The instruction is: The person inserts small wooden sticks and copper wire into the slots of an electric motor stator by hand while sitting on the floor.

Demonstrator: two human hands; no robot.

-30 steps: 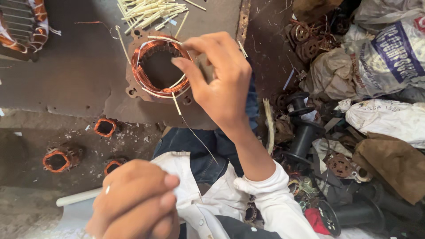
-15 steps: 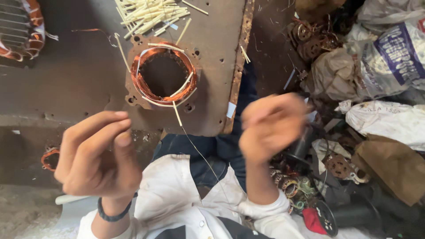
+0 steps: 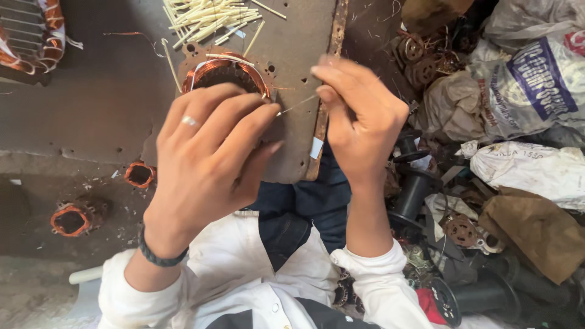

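A round motor stator with copper windings (image 3: 226,68) lies on a worn wooden board (image 3: 292,55) over my lap. My left hand (image 3: 210,158), with a ring and a dark wristband, hovers over the stator's near edge and hides most of it; its fingertips pinch one end of a thin white thread (image 3: 297,105). My right hand (image 3: 359,122) is to the right of the stator, fingers closed on the other end of the thread, which runs taut between the two hands.
A heap of pale insulation sticks (image 3: 210,18) lies at the board's far edge. Small copper-wound coils (image 3: 72,219) sit on the floor at left. Black spools (image 3: 414,183), scrap parts and sacks (image 3: 524,85) crowd the right side.
Both hands have come up and together from my lap to the stator. The left hand now covers it, and the thread is stretched between the two hands.
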